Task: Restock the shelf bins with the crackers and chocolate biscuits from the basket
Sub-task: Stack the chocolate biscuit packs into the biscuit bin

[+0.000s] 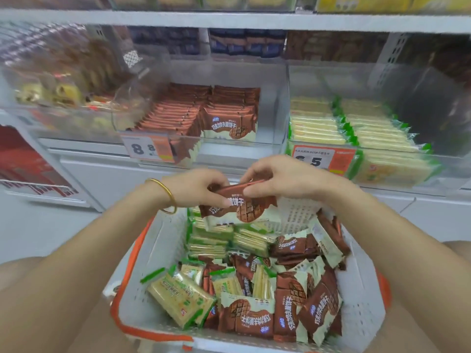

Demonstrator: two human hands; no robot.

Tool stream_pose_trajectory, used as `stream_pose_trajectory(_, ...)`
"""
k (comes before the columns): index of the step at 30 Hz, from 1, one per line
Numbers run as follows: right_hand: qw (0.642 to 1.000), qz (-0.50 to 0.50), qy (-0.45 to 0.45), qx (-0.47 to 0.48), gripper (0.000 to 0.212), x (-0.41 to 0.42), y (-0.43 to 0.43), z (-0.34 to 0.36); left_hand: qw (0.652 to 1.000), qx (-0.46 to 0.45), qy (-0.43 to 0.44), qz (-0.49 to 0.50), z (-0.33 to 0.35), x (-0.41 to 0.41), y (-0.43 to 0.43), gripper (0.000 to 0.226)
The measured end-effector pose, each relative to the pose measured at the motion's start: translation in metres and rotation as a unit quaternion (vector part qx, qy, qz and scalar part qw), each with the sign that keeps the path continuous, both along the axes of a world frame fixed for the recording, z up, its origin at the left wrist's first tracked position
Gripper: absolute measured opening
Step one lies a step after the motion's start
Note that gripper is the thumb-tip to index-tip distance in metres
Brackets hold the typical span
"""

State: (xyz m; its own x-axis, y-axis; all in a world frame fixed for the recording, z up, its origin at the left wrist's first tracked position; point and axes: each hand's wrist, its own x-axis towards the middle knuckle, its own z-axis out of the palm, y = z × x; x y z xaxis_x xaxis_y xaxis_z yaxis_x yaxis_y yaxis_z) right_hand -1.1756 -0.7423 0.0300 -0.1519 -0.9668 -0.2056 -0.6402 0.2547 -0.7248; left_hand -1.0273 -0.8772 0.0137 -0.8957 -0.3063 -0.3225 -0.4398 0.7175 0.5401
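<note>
while both hands meet above the far edge of the basket [362, 301], they grip a brown chocolate biscuit pack [242, 207] between them, its printed face towards the camera; whether more packs lie behind it i cannot tell. the left hand [196, 189], a gold bangle [165, 194] at its wrist, has fingers and thumb curled round the pack's left end. the right hand [275, 179] pinches the top edge from the right. the basket is white mesh with an orange handle. inside it, green-and-cream cracker packs [181, 301] lie along the left side and stand in rows at the far edge, while loose chocolate biscuits [288, 309] crowd the right side and near edge. on the shelf beyond, a clear middle bin [270, 103] holds rows of the same brown packs, with a price tag [147, 149] at its front left corner. just beside it to the right, a second clear bin [331, 80] holds rows of crackers behind an orange tag [316, 161].
</note>
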Motion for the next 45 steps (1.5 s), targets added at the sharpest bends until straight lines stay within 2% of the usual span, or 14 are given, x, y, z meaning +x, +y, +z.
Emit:
stream_pose_trajectory(3, 0.990, 0.050, 0.130, -0.007, 0.021, 0.010, -0.032, 0.036, 0.995, -0.063, 0.078, 0.028, 0.037, 0.004, -0.016, 0.014)
stream_pose_trajectory(5, 0.986, 0.037, 0.157, -0.041, 0.018, 0.005, -0.049, 0.054, 0.978, -0.090, 0.166, 0.087, 0.052, 0.005, -0.025, 0.033)
stream_pose_trajectory(7, 0.984, -0.022, 0.154, -0.087, 0.017, -0.009, -0.065, 0.068, 0.932, -0.132, 0.277, 0.192, 0.058, 0.007, -0.036, 0.056)
stream_pose_trajectory(9, 0.976, -0.079, 0.172, -0.111, 0.016, -0.026, -0.083, 0.072, 0.879, -0.200, 0.357, 0.245, 0.050, 0.012, -0.048, 0.056)
stream_pose_trajectory(10, 0.971, -0.094, 0.196, -0.103, 0.017, -0.033, -0.094, 0.070, 0.866, -0.238, 0.370, 0.240, 0.042, 0.015, -0.052, 0.050)
stream_pose_trajectory(14, 0.936, -0.107, 0.334, -0.005, 0.019, -0.042, -0.134, 0.047, 0.878, -0.310, 0.329, 0.157, 0.001, 0.019, -0.054, 0.036)
stream_pose_trajectory(20, 0.907, -0.101, 0.408, 0.022, 0.027, -0.045, -0.171, 0.011, 0.858, -0.392, 0.327, 0.055, -0.019, 0.018, -0.055, 0.036)
stream_pose_trajectory(24, 0.874, -0.114, 0.471, 0.037, 0.050, -0.045, -0.178, -0.001, 0.864, -0.406, 0.297, 0.025, -0.023, 0.014, -0.060, 0.040)
stream_pose_trajectory(28, 0.882, -0.130, 0.451, 0.041, 0.064, -0.046, -0.181, -0.010, 0.874, -0.396, 0.282, 0.026, -0.029, 0.017, -0.057, 0.044)
stream_pose_trajectory(31, 0.870, -0.148, 0.469, 0.023, 0.068, -0.049, -0.181, -0.012, 0.870, -0.400, 0.287, 0.036, -0.033, 0.023, -0.053, 0.045)
stream_pose_trajectory(36, 0.856, -0.154, 0.492, 0.020, 0.072, -0.056, -0.181, -0.011, 0.854, -0.403, 0.326, 0.047, -0.040, 0.026, -0.036, 0.041)
stream_pose_trajectory(40, 0.863, -0.153, 0.481, 0.020, 0.072, -0.052, -0.178, -0.007, 0.850, -0.379, 0.365, 0.016, -0.048, 0.028, -0.022, 0.039)
stream_pose_trajectory(42, 0.878, -0.161, 0.450, -0.004, 0.067, -0.045, -0.168, 0.004, 0.857, -0.363, 0.365, -0.019, -0.059, 0.030, -0.016, 0.038)
stream_pose_trajectory(45, 0.902, -0.180, 0.368, -0.136, 0.038, -0.024, -0.124, 0.028, 0.883, -0.333, 0.325, -0.072, -0.074, 0.031, -0.011, 0.034)
